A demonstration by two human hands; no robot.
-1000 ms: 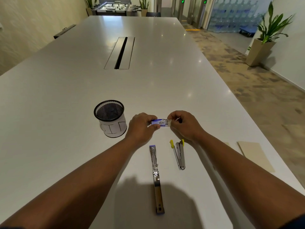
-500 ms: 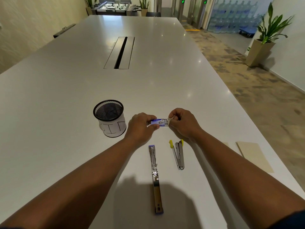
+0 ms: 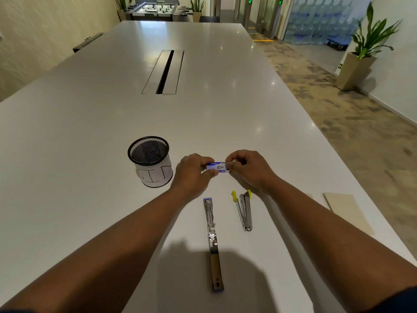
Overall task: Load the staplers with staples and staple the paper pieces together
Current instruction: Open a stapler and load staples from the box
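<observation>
A small blue and white staple box (image 3: 216, 166) is held just above the white table (image 3: 90, 123) between both hands. My left hand (image 3: 193, 171) grips its left end and my right hand (image 3: 249, 169) pinches its right end. Nearer to me lie two staplers: a long one with purple ends (image 3: 212, 240) swung fully open flat, and a smaller one with yellow tips (image 3: 244, 210) opened in a narrow V. Tan paper pieces (image 3: 347, 211) lie at the table's right edge.
A black mesh cup wrapped in white paper (image 3: 150, 161) stands left of my hands. A cable slot (image 3: 164, 72) runs along the table's middle. The table's right edge drops to the floor, where a potted plant (image 3: 361, 53) stands by the wall.
Both hands have stayed at the staple box; my right hand's fingers have shifted slightly at its right end. The staplers and papers have not moved.
</observation>
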